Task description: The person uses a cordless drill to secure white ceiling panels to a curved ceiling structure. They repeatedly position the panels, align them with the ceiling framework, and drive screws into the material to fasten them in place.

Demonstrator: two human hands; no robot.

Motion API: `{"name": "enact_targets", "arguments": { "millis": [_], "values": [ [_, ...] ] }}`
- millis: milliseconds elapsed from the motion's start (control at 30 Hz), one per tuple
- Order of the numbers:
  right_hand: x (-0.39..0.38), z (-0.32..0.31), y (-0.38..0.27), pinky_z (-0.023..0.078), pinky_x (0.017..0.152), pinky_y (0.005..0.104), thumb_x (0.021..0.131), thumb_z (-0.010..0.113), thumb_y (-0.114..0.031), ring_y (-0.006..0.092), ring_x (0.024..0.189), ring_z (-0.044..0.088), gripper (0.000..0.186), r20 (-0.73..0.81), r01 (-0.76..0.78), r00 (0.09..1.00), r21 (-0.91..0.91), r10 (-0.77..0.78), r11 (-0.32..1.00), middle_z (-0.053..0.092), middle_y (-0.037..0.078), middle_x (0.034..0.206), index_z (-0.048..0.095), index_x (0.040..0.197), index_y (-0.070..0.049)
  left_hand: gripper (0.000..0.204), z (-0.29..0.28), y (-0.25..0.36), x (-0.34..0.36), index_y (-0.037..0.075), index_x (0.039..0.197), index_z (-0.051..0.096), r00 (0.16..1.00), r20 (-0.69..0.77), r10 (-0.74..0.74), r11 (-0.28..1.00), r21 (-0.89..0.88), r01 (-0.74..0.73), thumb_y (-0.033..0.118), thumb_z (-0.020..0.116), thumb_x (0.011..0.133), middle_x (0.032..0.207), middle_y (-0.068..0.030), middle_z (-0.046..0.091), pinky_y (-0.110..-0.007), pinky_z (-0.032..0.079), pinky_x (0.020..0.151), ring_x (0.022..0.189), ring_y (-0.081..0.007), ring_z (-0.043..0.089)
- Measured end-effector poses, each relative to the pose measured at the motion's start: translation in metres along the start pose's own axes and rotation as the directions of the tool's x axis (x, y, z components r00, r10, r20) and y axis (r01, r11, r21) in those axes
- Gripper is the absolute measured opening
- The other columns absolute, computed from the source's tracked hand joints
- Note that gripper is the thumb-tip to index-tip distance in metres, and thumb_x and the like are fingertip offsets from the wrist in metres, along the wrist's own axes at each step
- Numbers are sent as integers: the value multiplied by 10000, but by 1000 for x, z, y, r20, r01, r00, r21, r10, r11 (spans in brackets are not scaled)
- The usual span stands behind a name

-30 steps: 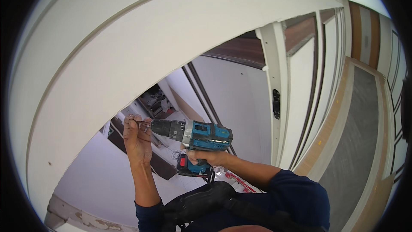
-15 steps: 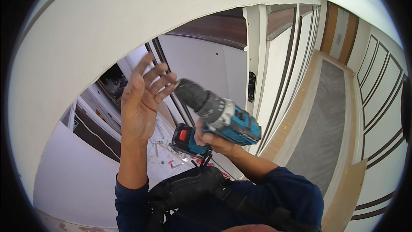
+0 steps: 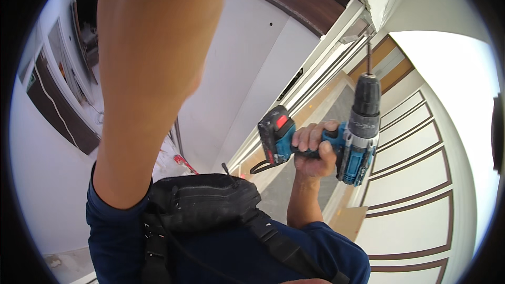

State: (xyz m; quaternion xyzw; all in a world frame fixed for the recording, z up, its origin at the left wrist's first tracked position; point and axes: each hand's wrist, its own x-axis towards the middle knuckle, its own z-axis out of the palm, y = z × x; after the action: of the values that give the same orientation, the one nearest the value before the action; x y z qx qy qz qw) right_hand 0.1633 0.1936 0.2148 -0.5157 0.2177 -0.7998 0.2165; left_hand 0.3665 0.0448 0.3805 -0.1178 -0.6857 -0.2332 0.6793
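My right hand (image 3: 314, 150) is wrapped round the grip of a blue and black cordless drill (image 3: 360, 144). The drill stands nearly upright in view, its black chuck (image 3: 366, 92) toward the top. From the chuck a long thin bit (image 3: 369, 60) points at the edge of the white frame above; whether its tip touches there I cannot tell. The black battery (image 3: 274, 129) with a red patch sits at the left end of the grip. My left forearm (image 3: 152, 47) rises large and close past the upper edge, so my left hand is out of sight.
A black pouch (image 3: 202, 202) is strapped across my front. Behind my left arm are white panels (image 3: 252, 37) and a dark brown board (image 3: 294, 0). At right runs a wall with brown trim (image 3: 413, 221); wooden doors (image 3: 392, 63) stand at the corridor's far end.
My left hand, open beside the bit end before, has gone up out of view. The drill in my right hand has moved right and turned so its bit points up.
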Motion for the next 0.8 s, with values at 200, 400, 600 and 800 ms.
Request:
{"name": "enact_targets", "arguments": {
  "millis": [200,400,600,800],
  "values": [
    [13,-12,-53,463,616,346,831,667,-232,160,617,499,397,-116,27,992,-237,-56,971,453,19,705,491,1135,-49,701,30,0,10,5,1354,401,996,-81,36,999,-20,-38,333,733,830,1295,-167,488,-426,367,968,1153,-295,477],
    [49,8,-103,461,622,333,849,629,-193,153,618,495,390,16,-17,1000,-319,24,948,473,26,717,491,1172,-24,647,29,31,32,-29,1299,442,965,-230,128,991,68,-116,265,760,818,1203,-159,547,-350,444,865,1028,-258,558],
    [52,9,-148,462,612,321,833,638,-187,152,597,499,425,-62,-80,997,-517,56,852,458,36,692,500,1182,12,594,50,17,37,-62,1243,482,941,-328,90,994,-28,-105,198,787,805,1112,-150,606,-273,521,762,902,-221,639],
    [75,51,-172,448,563,263,829,644,-188,117,569,492,413,-73,-74,997,-604,37,793,460,14,665,524,1158,31,561,18,-25,49,-42,1229,502,929,-370,-4,959,-264,-101,121,808,788,1154,-127,581,-274,484,834,994,-195,599]
  ]
}}
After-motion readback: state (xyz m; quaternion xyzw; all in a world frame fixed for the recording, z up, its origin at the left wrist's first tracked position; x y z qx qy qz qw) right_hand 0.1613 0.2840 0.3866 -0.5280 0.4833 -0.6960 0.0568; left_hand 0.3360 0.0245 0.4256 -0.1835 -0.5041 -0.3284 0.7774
